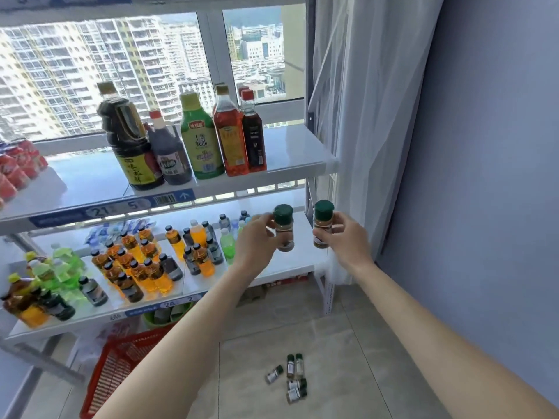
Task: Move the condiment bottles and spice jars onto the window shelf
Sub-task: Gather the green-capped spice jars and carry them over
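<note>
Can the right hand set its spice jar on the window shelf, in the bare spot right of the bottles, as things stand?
Probably yes. The right hand grips its spice jar just below the window shelf, whose right end beside the dark red-capped bottle looks bare. Nothing visible blocks the way up; only the shelf's front edge needs clearing.

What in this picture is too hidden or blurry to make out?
Head view only:
- Green-capped spice jars' labels: covered by the left hand and right hand.
- Small green-capped jars on the floor: too small to read.
- Red cans at the left edge: cut off.
- Red plastic basket: contents unseen.
</note>
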